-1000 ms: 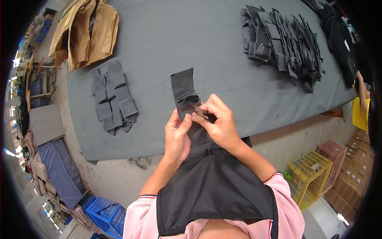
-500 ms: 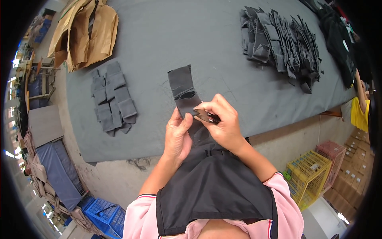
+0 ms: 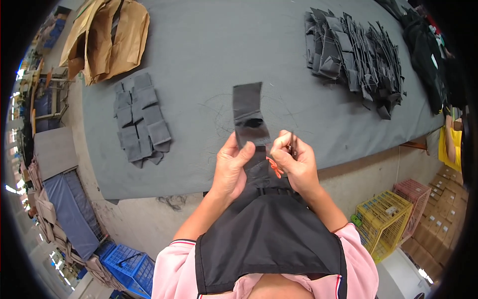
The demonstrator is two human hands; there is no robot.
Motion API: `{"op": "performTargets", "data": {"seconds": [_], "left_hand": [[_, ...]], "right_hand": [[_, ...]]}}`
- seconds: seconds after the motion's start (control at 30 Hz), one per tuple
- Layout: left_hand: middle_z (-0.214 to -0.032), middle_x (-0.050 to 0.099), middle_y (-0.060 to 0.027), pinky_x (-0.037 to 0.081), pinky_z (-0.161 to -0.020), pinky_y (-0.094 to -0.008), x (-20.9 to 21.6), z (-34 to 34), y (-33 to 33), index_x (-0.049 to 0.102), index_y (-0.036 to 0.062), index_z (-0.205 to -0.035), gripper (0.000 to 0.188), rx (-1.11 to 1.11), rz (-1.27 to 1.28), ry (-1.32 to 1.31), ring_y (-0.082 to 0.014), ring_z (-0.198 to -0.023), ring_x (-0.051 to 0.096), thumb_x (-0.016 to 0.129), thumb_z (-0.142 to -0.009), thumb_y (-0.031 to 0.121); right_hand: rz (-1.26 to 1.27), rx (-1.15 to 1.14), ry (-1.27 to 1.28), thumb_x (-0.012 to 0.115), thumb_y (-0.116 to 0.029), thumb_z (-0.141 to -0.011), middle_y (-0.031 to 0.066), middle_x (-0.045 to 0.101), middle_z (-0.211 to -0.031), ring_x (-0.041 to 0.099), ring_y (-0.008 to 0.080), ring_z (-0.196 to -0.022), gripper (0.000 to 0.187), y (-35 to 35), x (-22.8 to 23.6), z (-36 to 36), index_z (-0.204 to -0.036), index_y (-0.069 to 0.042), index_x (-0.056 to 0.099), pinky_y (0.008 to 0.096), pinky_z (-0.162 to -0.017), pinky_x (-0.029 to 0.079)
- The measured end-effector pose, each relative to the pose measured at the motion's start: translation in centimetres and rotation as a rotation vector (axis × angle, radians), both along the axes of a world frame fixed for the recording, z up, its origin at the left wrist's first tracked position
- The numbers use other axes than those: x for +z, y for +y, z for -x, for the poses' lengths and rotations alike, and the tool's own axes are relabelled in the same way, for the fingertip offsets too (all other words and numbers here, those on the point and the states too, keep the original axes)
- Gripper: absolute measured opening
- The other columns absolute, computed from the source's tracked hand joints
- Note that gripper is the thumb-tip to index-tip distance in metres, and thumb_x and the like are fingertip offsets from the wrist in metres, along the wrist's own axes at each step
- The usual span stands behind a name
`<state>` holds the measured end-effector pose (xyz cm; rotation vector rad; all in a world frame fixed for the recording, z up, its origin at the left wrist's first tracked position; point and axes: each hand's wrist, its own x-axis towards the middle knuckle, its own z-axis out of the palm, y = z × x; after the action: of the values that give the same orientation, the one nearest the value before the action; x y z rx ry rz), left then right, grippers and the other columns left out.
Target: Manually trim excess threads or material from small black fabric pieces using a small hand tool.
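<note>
A dark grey strip of fabric [image 3: 247, 102] stretches away from me over the table's near part, a dark fold or opening across its middle. My left hand [image 3: 230, 167] pinches its near end between thumb and fingers. Just to the right, my right hand [image 3: 300, 167] is closed around small dark thread snips [image 3: 293, 144], their tip pointing away from me. An orange cord [image 3: 275, 167] dangles beside that hand's thumb. The snips are apart from the fabric, and the fingers partly cover them. Loose dark threads [image 3: 219, 107] lie around the strip.
Flat grey fabric pieces [image 3: 142, 119] lie overlapped at left. A larger bundle of frayed strips [image 3: 353, 60] is at far right. A brown paper bag [image 3: 107, 42] stands far left. Yellow [image 3: 383, 217] and blue crates [image 3: 130, 266] are below the table. Another person's yellow sleeve [image 3: 450, 147] shows at right.
Both hands and the fabric strip have shifted right. My right hand has drawn the snips away from the strip and turned them upward, and the orange cord has come into sight.
</note>
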<state>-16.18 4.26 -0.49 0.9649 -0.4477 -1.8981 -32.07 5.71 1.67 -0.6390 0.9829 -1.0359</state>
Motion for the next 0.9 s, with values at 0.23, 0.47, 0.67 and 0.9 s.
{"op": "performTargets", "data": {"seconds": [0.23,0.47,0.67,0.9], "left_hand": [[-0.106,0.062,-0.0062,0.052,-0.082,-0.0328,1.7,-0.1,-1.0,0.054,0.0069,-0.115,0.027,0.092,-0.037,0.010,-0.0172,-0.094,0.062,0.061,-0.089,0.013],[-0.102,0.061,-0.0056,0.051,-0.079,-0.0303,2.1,0.1,-1.1,0.050,0.0052,-0.113,0.024,0.093,-0.007,-0.097,-0.0141,-0.088,0.061,0.055,-0.089,0.005],[-0.102,0.059,-0.0044,0.051,-0.079,-0.0293,2.3,0.2,-1.1,0.049,0.0042,-0.114,0.026,0.086,0.045,-0.153,-0.0115,-0.088,0.059,0.052,-0.089,0.001],[-0.103,0.059,-0.0049,0.050,-0.079,-0.0293,2.1,0.3,-1.0,0.048,0.0034,-0.115,0.026,0.081,0.055,-0.173,-0.0125,-0.090,0.060,0.051,-0.089,0.001]], "right_hand": [[0.664,-0.194,0.965,0.075,-0.007,-0.070,0.0070,0.054,-0.082,0.055,0.0167,-0.066,0.035,-0.4,0.6,0.3,-0.101,-0.004,0.059,0.0283,-0.052,0.043],[0.850,-0.051,1.213,0.073,-0.006,-0.067,0.0051,0.054,-0.078,0.053,0.0216,-0.059,0.032,-1.4,1.8,0.6,-0.097,-0.006,0.062,0.0312,-0.052,0.042],[0.878,0.013,1.197,0.072,-0.008,-0.066,0.0049,0.052,-0.076,0.052,0.0218,-0.057,0.032,-1.7,1.2,0.4,-0.096,-0.006,0.061,0.0321,-0.051,0.041],[0.934,-0.005,1.342,0.073,-0.005,-0.065,0.0062,0.054,-0.074,0.052,0.0230,-0.055,0.033,-1.1,0.9,-0.2,-0.098,-0.006,0.064,0.0312,-0.056,0.046]]}}
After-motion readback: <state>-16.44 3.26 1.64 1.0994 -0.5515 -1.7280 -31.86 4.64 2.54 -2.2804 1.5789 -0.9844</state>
